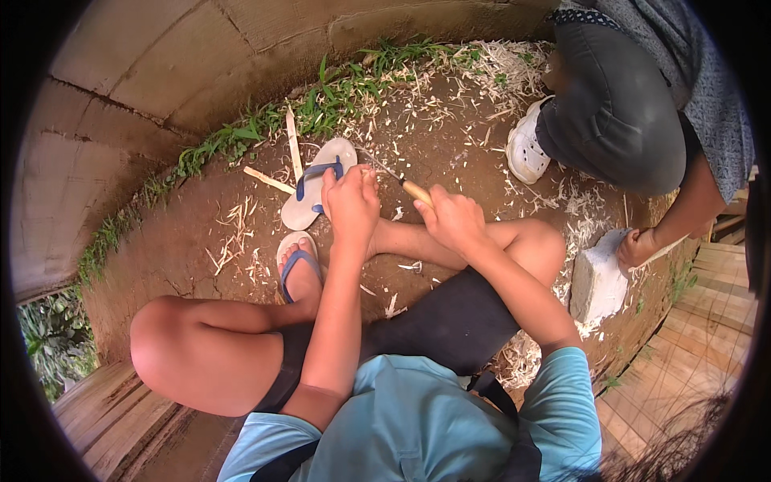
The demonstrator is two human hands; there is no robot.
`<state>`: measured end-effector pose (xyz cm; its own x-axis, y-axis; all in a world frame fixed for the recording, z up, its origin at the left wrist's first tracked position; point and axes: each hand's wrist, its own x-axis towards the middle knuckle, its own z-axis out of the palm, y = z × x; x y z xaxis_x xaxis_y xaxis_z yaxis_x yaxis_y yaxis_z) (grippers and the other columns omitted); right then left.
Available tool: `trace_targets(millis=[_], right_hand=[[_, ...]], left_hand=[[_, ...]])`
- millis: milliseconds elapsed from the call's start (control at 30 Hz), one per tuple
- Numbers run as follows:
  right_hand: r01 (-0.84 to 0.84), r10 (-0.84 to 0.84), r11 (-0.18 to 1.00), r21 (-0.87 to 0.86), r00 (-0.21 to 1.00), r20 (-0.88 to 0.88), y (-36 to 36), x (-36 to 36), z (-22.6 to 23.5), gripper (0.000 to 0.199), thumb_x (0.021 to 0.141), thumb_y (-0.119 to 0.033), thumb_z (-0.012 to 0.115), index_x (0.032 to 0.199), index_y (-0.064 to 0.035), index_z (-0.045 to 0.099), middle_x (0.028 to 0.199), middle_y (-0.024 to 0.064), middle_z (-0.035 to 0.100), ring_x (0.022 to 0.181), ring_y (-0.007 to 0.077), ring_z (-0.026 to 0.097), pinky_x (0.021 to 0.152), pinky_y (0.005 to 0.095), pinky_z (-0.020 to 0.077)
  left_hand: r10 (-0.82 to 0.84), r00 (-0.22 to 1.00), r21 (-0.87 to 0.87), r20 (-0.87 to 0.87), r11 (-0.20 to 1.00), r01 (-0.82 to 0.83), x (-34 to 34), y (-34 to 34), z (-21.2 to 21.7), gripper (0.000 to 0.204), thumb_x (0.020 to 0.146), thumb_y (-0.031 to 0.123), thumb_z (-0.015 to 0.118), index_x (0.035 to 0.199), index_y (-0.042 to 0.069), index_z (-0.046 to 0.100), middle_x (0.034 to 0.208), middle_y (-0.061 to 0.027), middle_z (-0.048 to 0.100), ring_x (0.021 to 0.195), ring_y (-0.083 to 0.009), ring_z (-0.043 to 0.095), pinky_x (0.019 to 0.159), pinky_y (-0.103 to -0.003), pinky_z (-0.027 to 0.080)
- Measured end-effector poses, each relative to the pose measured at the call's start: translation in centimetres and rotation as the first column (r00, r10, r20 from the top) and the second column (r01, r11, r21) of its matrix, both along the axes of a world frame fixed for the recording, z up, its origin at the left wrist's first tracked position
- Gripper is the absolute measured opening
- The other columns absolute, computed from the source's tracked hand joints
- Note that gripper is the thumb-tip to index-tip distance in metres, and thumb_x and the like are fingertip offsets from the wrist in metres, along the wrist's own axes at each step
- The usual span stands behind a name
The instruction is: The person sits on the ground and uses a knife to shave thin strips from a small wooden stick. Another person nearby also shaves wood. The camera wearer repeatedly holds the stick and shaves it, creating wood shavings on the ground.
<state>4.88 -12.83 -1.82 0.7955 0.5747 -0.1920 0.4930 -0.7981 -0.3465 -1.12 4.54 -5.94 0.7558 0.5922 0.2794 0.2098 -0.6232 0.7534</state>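
My right hand (455, 218) is closed around the wooden handle of a carving knife (418, 193). Its thin metal blade slants up and left, passing just beyond my left hand. My left hand (351, 202) is closed, fingertips together, above my bent leg; whatever it pinches is too small or hidden to make out. Beside it on the ground lies an unworn beige flip-flop (301, 210) with blue straps. The matching flip-flop (283, 243) is on my foot. Two pale wood strips (292, 143) lie left of the unworn flip-flop.
Wood shavings (514, 76) litter the brown dirt ground. At right another person in dark trousers (618, 104) and a white clog (526, 145) crouches, one hand (638, 247) at a pale block (598, 283). A wall (177, 64) and weeds (321, 108) border the far side; planks (691, 321) lie right.
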Motion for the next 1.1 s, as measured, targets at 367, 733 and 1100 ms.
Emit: trace_targets(millis=[367, 733, 1100], right_hand=[[0.043, -0.044, 0.999, -0.011, 0.952, -0.304, -0.6, 0.5, -3.4, 0.034, 0.093, -0.037, 0.054, 0.093, -0.0038, 0.056, 0.067, 0.0172, 0.066, 0.061, 0.0361, 0.066, 0.052, 0.0485, 0.049], [0.069, -0.048, 0.906, 0.418, 0.997, -0.062, 0.9, -0.9, -0.1, 0.038, 0.095, -0.033, 0.054, 0.113, -0.0005, 0.046, 0.085, 0.0189, 0.068, 0.074, 0.0385, 0.066, 0.068, 0.0514, 0.0509], [0.297, -0.169, 0.955, -0.02, 0.486, -0.857, -0.8, 3.7, -4.1, 0.033, 0.096, -0.032, 0.05, 0.106, -0.0014, 0.052, 0.075, 0.0118, 0.064, 0.068, 0.0239, 0.064, 0.06, 0.0368, 0.0492]], left_hand=[[0.031, 1.0, -0.125, 0.004, 0.992, -0.03, 0.8, 0.6, -0.4, 0.012, 0.088, 0.015, 0.059, 0.086, 0.006, 0.067, 0.062, -0.0077, 0.066, 0.071, -0.0334, 0.059, 0.084, -0.043, 0.042], [0.011, 0.998, -0.134, -0.069, 0.991, -0.02, 0.7, 0.6, 0.0, 0.012, 0.088, 0.013, 0.06, 0.091, 0.003, 0.066, 0.079, -0.0185, 0.068, 0.078, -0.0369, 0.065, 0.088, -0.043, 0.044], [0.044, 0.999, -0.203, -0.001, 0.978, -0.043, 0.4, 0.8, -0.1, 0.009, 0.087, 0.008, 0.058, 0.091, 0.002, 0.064, 0.072, -0.0174, 0.067, 0.069, -0.0351, 0.065, 0.084, -0.043, 0.045]])
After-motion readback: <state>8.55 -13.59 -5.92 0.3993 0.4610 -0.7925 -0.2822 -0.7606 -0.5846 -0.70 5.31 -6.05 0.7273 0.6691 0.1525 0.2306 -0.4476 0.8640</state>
